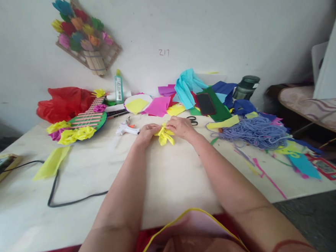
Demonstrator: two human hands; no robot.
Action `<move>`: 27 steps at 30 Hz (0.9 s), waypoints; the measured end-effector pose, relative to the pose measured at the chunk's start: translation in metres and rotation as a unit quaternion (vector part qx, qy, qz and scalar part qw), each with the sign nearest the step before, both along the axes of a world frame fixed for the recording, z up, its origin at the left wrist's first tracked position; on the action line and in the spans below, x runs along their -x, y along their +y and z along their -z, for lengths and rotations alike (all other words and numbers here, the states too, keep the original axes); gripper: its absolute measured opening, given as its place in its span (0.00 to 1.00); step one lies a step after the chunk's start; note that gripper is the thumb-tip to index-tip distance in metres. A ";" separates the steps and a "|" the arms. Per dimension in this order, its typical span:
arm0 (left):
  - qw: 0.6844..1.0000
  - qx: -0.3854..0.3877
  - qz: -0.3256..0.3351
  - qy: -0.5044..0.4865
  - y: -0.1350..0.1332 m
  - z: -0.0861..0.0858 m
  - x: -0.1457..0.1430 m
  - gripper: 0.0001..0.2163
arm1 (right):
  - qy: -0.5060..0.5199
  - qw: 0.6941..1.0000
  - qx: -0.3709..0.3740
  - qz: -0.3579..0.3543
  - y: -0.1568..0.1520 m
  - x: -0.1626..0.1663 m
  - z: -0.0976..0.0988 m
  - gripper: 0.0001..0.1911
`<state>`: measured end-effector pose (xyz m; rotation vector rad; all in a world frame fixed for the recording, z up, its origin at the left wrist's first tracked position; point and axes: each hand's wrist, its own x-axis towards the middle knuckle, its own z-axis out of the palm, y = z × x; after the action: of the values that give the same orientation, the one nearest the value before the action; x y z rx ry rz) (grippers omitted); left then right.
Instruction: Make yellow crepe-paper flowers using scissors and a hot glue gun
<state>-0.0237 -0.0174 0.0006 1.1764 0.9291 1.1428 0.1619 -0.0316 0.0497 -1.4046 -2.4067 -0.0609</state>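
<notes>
A yellow crepe paper flower [165, 135] is pinched between my two hands over the middle of the table, its petals hanging toward me. My left hand [149, 133] closes on its left side, and my right hand [182, 127] grips it from the right. The fingertips partly cover the flower's upper part. Just left of my left hand lies a white glue gun [127, 128]. Black-handled scissors [192, 120] rest beyond my right hand, partly behind it.
Left stands a round board with paper flowers [88, 120], near a yellow paper strip [52, 163] and a black cable [54, 187]. At the back are a glue bottle [119, 87], coloured paper [158, 106] and a phone [206, 103]. Purple yarn [253, 131] and a dark bottle [246, 88] are right.
</notes>
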 end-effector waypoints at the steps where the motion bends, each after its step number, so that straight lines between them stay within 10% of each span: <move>1: 1.000 -0.001 -0.001 0.003 0.000 0.001 0.000 0.15 | -0.005 1.000 0.004 -0.002 0.000 -0.001 0.000 0.14; 27: 0.998 0.041 -0.006 -0.043 -0.003 -0.008 -0.003 0.10 | -0.030 0.999 -0.040 -0.016 0.000 -0.001 0.000 0.14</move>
<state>-0.0203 -0.0207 0.0089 1.0487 0.9098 1.1442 0.1624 -0.0321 0.0498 -1.3462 -2.4459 -0.1934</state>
